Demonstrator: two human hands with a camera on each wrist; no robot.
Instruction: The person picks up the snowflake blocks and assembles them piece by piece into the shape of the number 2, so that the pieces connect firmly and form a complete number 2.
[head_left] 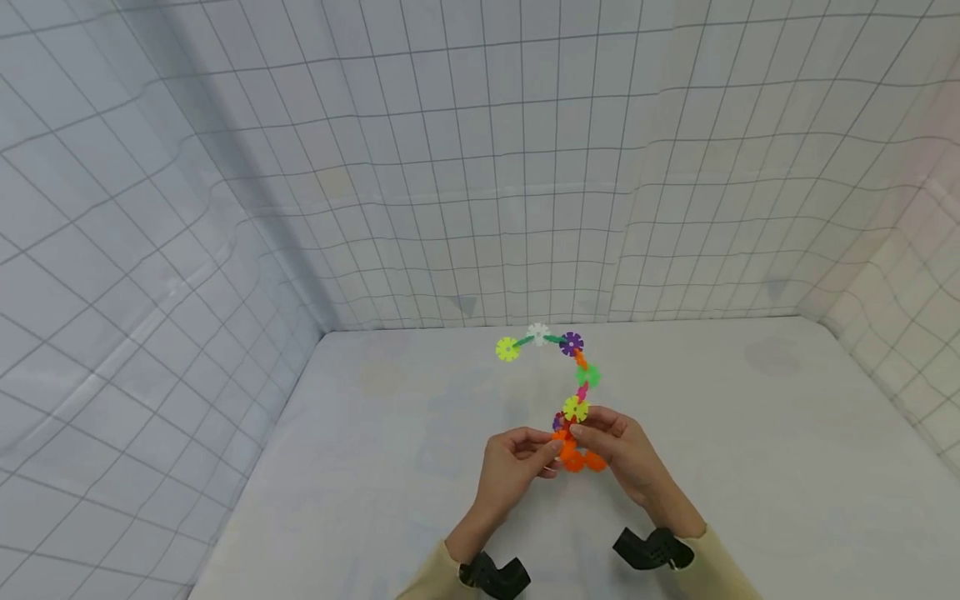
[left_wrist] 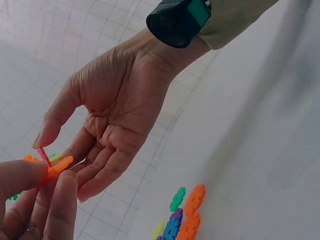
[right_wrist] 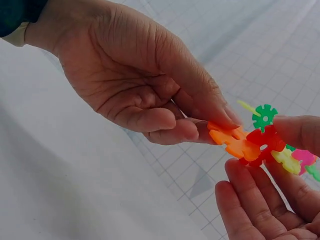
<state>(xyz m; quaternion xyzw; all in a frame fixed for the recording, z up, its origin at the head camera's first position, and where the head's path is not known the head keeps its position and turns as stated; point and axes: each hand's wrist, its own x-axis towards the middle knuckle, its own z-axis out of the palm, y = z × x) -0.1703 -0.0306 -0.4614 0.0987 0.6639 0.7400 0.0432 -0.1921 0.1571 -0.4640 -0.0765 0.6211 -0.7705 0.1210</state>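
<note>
My two hands meet at a chain of colourful plastic snowflake discs, slotted together edge to edge. In the head view it curves up from orange discs (head_left: pixel 574 461) through a yellow disc (head_left: pixel 576 408), a green disc (head_left: pixel 588 376) and a purple disc (head_left: pixel 572 343), past a white disc (head_left: pixel 537 334), to a yellow-green end disc (head_left: pixel 507 349). My left hand (head_left: pixel 513 467) pinches an orange disc (right_wrist: pixel 234 141) between thumb and fingers. Just beside it my right hand (head_left: pixel 626 454) pinches a red disc (right_wrist: pixel 264 146). Fingers partly hide the discs where both grips meet.
A white tabletop (head_left: pixel 390 483) lies under the hands. White grid-patterned cloth (head_left: pixel 480 183) hangs behind it and at both sides. Black wrist cameras (head_left: pixel 495 575) sit on both wrists. The left wrist view also shows blue, orange and green discs (left_wrist: pixel 192 225) low down.
</note>
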